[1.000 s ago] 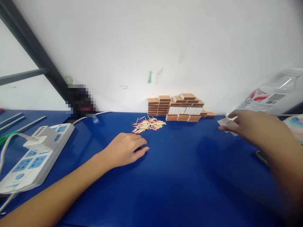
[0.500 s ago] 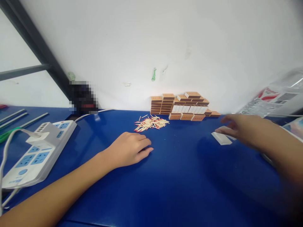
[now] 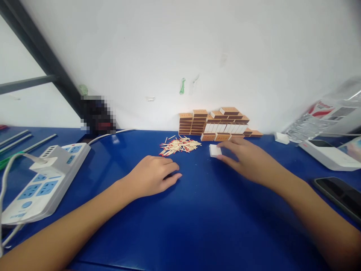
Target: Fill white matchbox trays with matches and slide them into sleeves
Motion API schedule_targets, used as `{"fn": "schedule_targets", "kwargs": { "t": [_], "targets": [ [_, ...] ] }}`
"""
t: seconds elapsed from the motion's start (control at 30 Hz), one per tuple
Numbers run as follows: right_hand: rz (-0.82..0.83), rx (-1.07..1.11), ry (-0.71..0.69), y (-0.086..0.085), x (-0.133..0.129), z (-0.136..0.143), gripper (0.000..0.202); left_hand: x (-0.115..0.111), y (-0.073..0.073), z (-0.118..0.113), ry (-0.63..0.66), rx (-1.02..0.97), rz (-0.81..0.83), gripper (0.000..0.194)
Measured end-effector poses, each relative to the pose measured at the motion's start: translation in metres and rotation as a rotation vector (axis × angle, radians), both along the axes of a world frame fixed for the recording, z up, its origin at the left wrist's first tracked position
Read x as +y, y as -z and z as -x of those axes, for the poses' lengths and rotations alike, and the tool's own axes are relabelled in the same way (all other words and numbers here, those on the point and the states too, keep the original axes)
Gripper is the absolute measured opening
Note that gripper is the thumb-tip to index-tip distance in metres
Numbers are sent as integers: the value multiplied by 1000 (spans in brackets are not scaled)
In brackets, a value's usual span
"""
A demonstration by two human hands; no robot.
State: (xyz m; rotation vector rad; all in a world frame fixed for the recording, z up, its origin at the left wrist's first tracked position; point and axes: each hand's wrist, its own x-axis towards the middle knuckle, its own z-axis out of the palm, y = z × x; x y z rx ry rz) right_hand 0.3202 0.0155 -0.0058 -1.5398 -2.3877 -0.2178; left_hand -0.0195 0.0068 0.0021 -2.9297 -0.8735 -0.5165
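My right hand [image 3: 239, 158] grips a small white box [image 3: 215, 151] between thumb and fingers, just in front of the stacked matchboxes [image 3: 222, 128]. My left hand [image 3: 155, 176] rests on the blue table, its fingers curled loosely and nothing visible in them; the thumb lies a little apart from them. Beyond it is a loose pile of red-tipped matches [image 3: 179, 145]. The matchboxes stand in brown and white rows against the wall. Another small white piece [image 3: 281, 138] sits to their right.
A white power strip [image 3: 46, 184] with cables lies at the left, near thin rods [image 3: 39, 143]. On the right are a clear plastic bottle [image 3: 313, 113], a white box [image 3: 329, 155] and a dark phone [image 3: 340, 195]. The wall [image 3: 141, 56] rises behind the table.
My right hand has moved left from the right side and now has the white box in front of the matchboxes. The phone and white box at right are uncovered. My left hand has stayed put.
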Motion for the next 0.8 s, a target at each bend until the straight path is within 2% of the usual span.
{"fn": "schedule_targets", "kwargs": {
  "t": [0.1, 0.27, 0.37, 0.47, 0.6, 0.8],
  "targets": [
    [-18, -24, 28, 4, -4, 20, 30, -1, -1, 0, 3, 1, 9, 26],
    [-49, 35, 288, 3, -7, 50, 46, 0, 0, -1, -3, 3, 9, 26],
    [-31, 50, 352, 3, -4, 56, 39, 0, 0, -2, -3, 6, 5, 26],
    [9, 147, 299, 4, -3, 51, 34, 0, -1, -2, -7, 6, 6, 26],
    [99, 388, 100, 0, -9, 46, 36, 0, -1, -2, -17, -4, 8, 24],
    [122, 341, 92, 3, -20, 76, 40, 0, 1, -3, -49, -74, -14, 22]
  ]
}}
